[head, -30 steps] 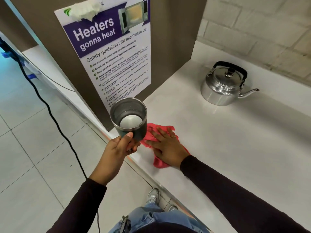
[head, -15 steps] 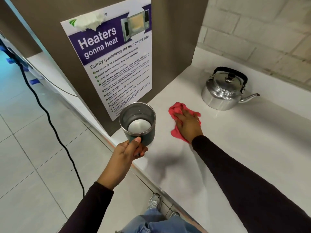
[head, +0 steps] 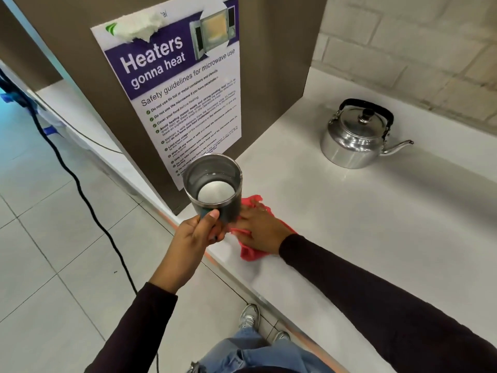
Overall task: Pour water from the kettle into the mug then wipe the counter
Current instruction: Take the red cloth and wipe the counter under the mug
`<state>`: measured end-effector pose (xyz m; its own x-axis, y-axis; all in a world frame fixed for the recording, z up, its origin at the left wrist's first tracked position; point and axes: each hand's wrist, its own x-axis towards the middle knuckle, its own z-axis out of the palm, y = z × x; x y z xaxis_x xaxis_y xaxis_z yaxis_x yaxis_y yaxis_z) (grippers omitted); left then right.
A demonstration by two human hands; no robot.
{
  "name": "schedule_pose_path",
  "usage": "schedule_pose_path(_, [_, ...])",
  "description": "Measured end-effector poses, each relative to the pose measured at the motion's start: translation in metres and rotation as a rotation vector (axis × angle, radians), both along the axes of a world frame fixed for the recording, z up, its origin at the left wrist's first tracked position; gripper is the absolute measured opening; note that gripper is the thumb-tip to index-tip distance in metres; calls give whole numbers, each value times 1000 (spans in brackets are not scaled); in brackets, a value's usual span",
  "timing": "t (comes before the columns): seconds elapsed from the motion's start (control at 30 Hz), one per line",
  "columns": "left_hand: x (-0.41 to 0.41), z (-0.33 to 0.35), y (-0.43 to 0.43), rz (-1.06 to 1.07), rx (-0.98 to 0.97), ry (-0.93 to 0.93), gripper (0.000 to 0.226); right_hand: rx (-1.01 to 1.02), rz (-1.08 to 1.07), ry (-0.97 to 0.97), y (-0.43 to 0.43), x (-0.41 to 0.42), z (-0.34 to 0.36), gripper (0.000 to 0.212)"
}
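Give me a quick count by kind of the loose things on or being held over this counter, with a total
Kettles: 1, the metal kettle standing on the counter.
Mugs: 1, the mug held up in the left hand.
Cloths: 1, the red cloth flat under the right hand.
Total: 3

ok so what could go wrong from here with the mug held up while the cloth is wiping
1. The mug holds water and sits in the left hand past the counter edge; a tilt could spill onto the floor.
2. The right hand wipes the red cloth right beside the mug; a bump could slosh water onto the wiped area.
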<state>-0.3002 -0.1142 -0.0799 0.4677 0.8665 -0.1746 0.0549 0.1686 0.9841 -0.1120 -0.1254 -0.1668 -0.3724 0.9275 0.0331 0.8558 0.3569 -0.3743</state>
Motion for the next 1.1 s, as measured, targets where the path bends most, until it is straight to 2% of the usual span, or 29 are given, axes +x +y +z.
schedule_pose_path(0.2, [15,-14,-1,-29,-12,14,41,-14,-42,25,-57,7,-6,46])
schedule_pose_path(0.33, [26,-30,-2,-42,-30,18,50,-28,-113,55,-95,28,-10,43])
schedule_pose_path(0.5, [40,-41,-5,-97,-48,42,52,102,-379,107,-125,58,-6,31])
schedule_pose_path(0.67, [48,-52,-1,-130,-89,63,43,157,-676,93,-125,61,-3,33])
schedule_pose_path(0.83, [49,-60,2,-139,-116,84,43,126,-882,283,-119,59,4,39])
schedule_pose_path(0.97, [47,-63,2,-173,-118,61,42,114,-971,338,-114,55,9,35])
schedule_pose_path(1.1, [45,-60,7,-235,-117,21,45,128,-964,379,-112,47,15,31])
